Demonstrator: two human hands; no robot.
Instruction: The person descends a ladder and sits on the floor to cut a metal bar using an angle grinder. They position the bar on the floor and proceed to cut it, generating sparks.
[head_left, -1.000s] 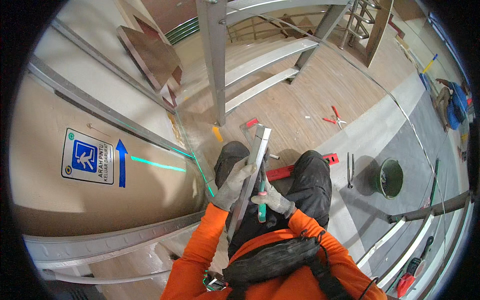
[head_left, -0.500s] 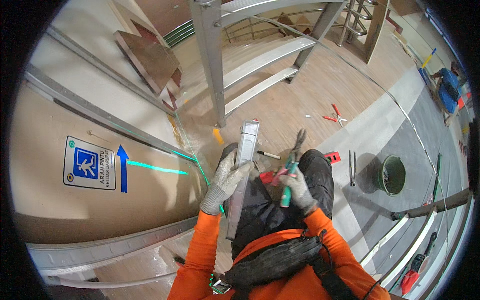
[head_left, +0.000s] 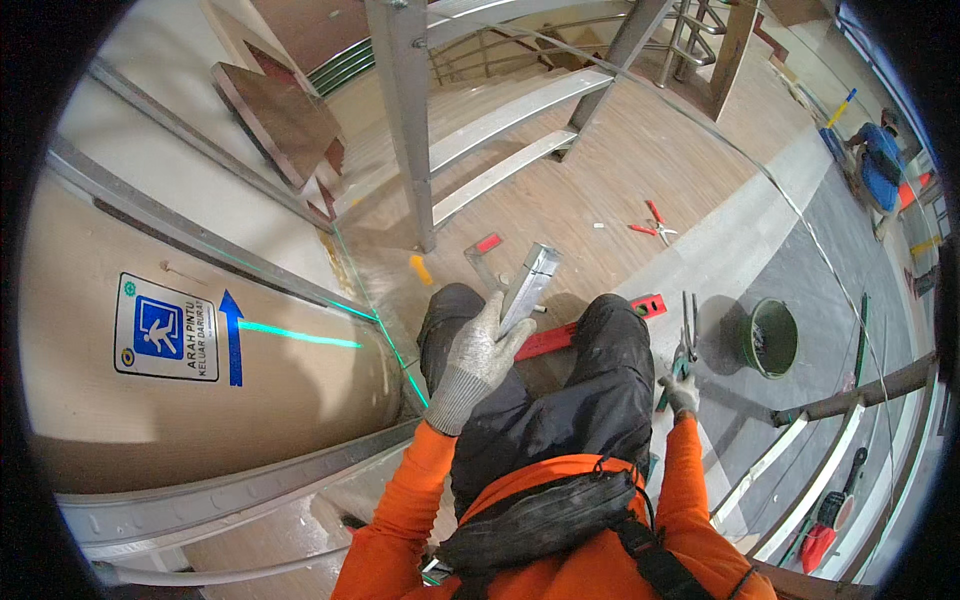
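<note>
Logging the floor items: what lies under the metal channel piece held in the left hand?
Under the metal channel in the left hand, a red level lies on the floor; its middle is hidden by the person's leg.

– Where does the metal channel (head_left: 528,287) sit from you?

– At twelve o'clock, in your left hand (head_left: 482,350), above your left knee. Your right hand (head_left: 682,392) holds the snips (head_left: 683,340) at two o'clock, outside your right knee.

– And beyond?

– The bucket (head_left: 770,338) stands just right of the snips. The level (head_left: 590,325) lies on the floor between your knees. The ladder (head_left: 440,120) rises at eleven o'clock, with a second pair of snips (head_left: 650,222) on the floor at one.
</note>
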